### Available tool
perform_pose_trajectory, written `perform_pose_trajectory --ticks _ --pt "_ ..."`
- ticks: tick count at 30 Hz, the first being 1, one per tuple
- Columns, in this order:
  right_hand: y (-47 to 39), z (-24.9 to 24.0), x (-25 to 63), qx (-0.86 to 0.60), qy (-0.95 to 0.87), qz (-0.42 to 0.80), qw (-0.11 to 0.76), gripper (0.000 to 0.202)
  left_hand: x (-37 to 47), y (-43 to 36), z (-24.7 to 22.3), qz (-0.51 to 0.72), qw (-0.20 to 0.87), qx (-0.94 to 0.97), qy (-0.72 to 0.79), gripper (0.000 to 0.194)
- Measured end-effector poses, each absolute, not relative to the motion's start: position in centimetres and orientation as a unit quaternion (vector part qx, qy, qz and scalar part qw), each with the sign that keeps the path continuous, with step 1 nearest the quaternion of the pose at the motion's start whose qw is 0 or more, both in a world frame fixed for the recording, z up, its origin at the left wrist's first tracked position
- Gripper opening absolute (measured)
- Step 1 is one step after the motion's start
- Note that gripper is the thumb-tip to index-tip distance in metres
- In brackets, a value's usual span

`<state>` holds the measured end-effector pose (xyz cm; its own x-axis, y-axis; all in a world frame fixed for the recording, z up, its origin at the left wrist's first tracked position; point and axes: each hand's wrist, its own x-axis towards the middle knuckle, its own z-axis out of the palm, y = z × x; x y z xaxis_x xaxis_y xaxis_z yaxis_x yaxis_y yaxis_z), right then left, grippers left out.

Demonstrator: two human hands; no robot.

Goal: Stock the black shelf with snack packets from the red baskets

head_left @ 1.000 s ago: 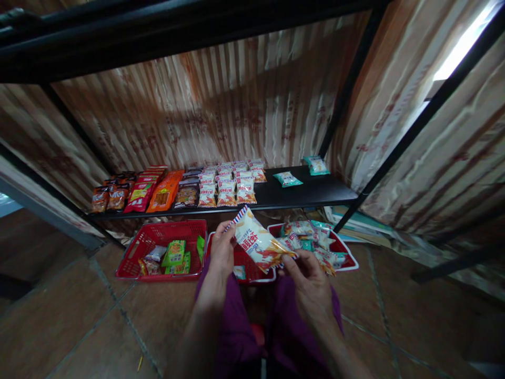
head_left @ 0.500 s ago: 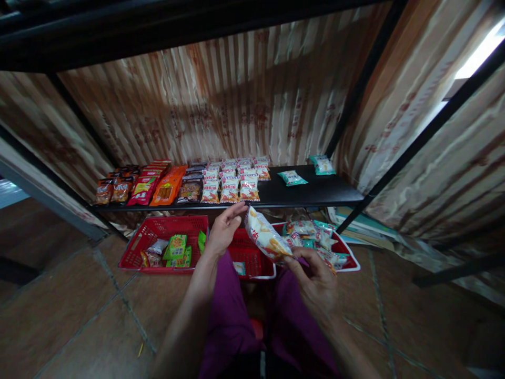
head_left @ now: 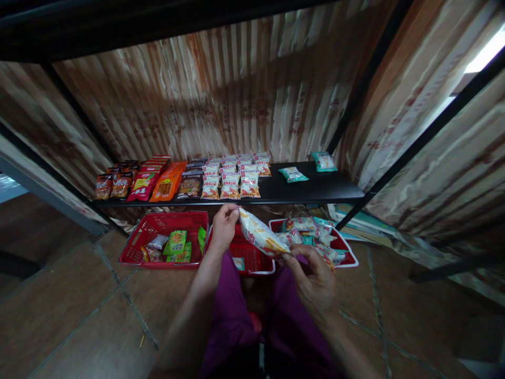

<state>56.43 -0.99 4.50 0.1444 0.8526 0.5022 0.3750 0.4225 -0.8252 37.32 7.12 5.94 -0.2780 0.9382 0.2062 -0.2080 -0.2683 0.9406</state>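
A white and orange snack bag point(head_left: 261, 231) is stretched between my two hands, above the middle red basket point(head_left: 248, 252). My left hand point(head_left: 225, 226) pinches its upper left corner. The lower right end of the bag is between the thumb and fingers of my right hand point(head_left: 311, 268). Just beyond, on the black shelf point(head_left: 272, 195), similar white and orange bags point(head_left: 230, 185) stand in rows. Two teal and white bags, one nearer point(head_left: 293, 175) and one farther back point(head_left: 324, 161), lie to their right.
Brown point(head_left: 190, 186), orange point(head_left: 169, 181), red point(head_left: 145, 181) and dark point(head_left: 120, 185) packets fill the shelf's left part. The left red basket point(head_left: 138, 247) holds green packets point(head_left: 176, 243); the right one point(head_left: 353, 258) holds mixed bags point(head_left: 302, 225). Black posts point(head_left: 355, 210) flank the shelf.
My left hand has closed on the bag's upper left corner, where its fingers were apart before. The bag has tilted and shifted slightly left; my right hand still holds its other end.
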Motion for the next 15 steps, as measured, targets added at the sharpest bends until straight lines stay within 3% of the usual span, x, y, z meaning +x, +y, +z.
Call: perform_pose_trajectory --ticks 5,15 --pt "-0.9 4.7 56.1 -0.489 -0.626 0.160 0.586 0.009 37.7 7.0 6.1 0.663 0.435 0.419 0.442 0.009" --pt "-1.0 4.4 55.7 -0.457 -0.691 0.045 0.558 0.010 39.0 5.1 5.6 0.652 0.587 0.251 0.408 0.042"
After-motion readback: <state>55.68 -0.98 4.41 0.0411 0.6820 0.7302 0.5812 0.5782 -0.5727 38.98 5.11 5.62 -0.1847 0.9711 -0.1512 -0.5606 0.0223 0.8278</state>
